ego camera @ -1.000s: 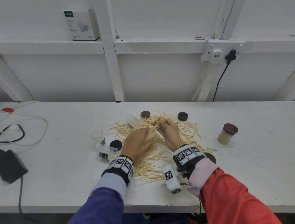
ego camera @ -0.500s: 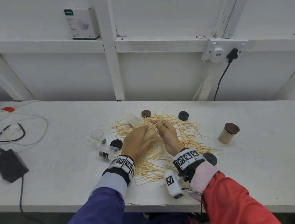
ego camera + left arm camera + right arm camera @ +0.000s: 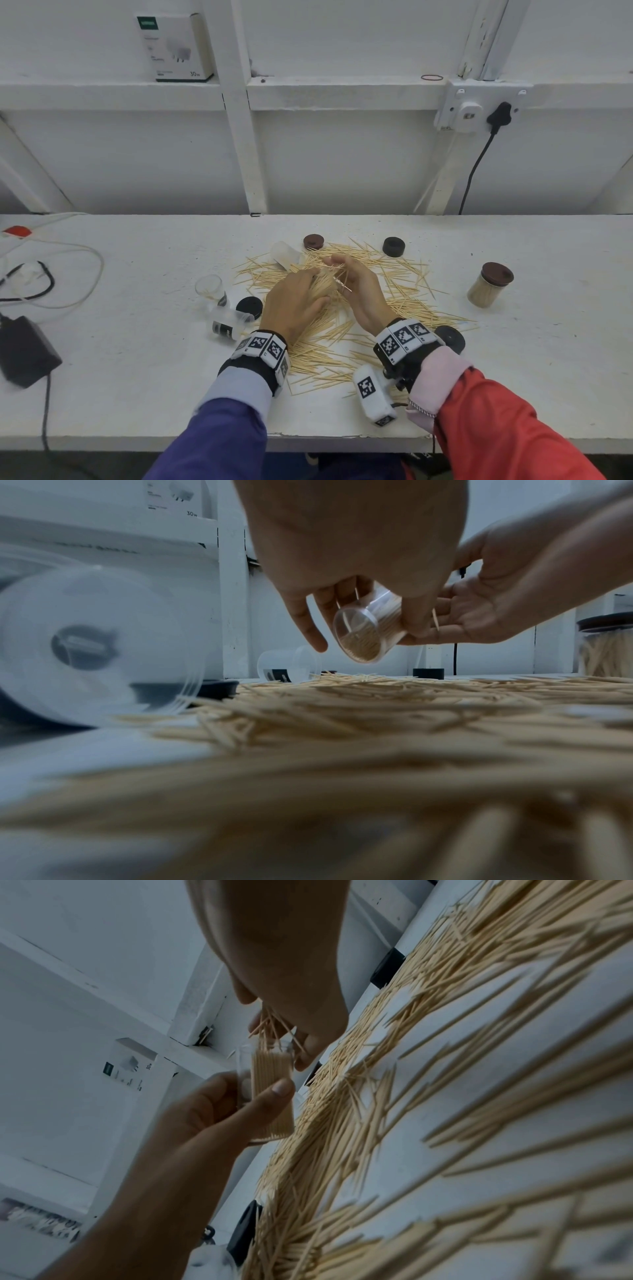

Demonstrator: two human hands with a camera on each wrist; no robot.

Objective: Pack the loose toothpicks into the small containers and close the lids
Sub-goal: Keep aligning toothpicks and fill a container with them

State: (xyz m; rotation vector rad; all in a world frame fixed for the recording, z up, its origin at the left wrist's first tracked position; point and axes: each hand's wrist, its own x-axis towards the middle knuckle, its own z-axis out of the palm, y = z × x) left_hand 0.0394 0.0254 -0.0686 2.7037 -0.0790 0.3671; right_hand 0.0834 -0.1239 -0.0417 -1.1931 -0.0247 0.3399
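My left hand (image 3: 294,301) grips a small clear container (image 3: 366,631), tilted and partly filled with toothpicks (image 3: 270,1085). My right hand (image 3: 359,287) pinches a bunch of toothpicks (image 3: 272,1027) at the container's mouth, their ends inside it. Both hands hover over a wide pile of loose toothpicks (image 3: 342,329) on the white table (image 3: 137,394). A full container with a brown lid (image 3: 488,287) stands at the right. Empty clear containers sit at the left, one upright (image 3: 210,287), one lying (image 3: 229,323), and another lies at the back (image 3: 286,253).
Loose lids lie around the pile: brown (image 3: 313,241) and black (image 3: 394,246) at the back, black ones at the left (image 3: 249,306) and beside my right wrist (image 3: 450,337). Cables and a black adapter (image 3: 24,349) occupy the far left. A wall rises behind the table.
My right hand has lowered its bunch of toothpicks from a raised fan onto the mouth of the container. The left hand has tilted the container slightly toward it.
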